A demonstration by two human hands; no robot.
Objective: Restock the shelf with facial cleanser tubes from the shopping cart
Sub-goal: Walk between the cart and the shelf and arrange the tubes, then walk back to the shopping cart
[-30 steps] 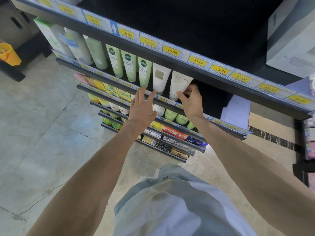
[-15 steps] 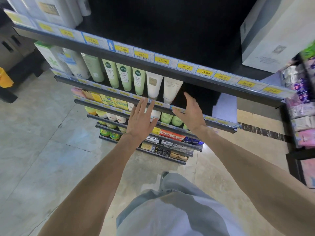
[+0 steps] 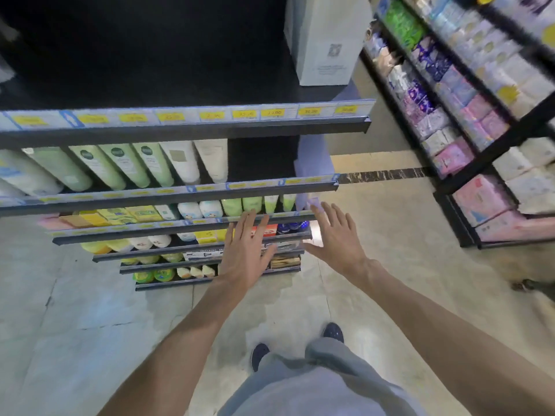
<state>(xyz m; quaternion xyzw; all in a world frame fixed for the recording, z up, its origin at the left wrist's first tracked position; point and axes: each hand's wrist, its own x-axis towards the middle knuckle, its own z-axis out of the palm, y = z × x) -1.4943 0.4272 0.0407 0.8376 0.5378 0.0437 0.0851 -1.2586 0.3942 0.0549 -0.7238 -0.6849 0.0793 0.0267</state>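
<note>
A row of facial cleanser tubes stands on the second shelf [image 3: 270,187]: green ones [image 3: 120,166] to the left, two white ones [image 3: 211,159] at the row's right end. To the right of them the shelf is dark and bare. My left hand [image 3: 244,250] and my right hand [image 3: 338,235] hover with spread, straight fingers below that shelf, in front of the lower shelves. Neither holds anything or touches a tube. No shopping cart is in view.
A large white box [image 3: 324,40] stands on the black top shelf. Lower shelves [image 3: 180,232] carry small bottles and boxes. A second rack [image 3: 468,115] with soft packs stands across the aisle on the right. Open tiled floor [image 3: 375,280] lies between, my feet below.
My right hand let go of the rightmost white tube and both hands drew back and down from the shelf. The view swung to the right, which brought the second rack into sight.
</note>
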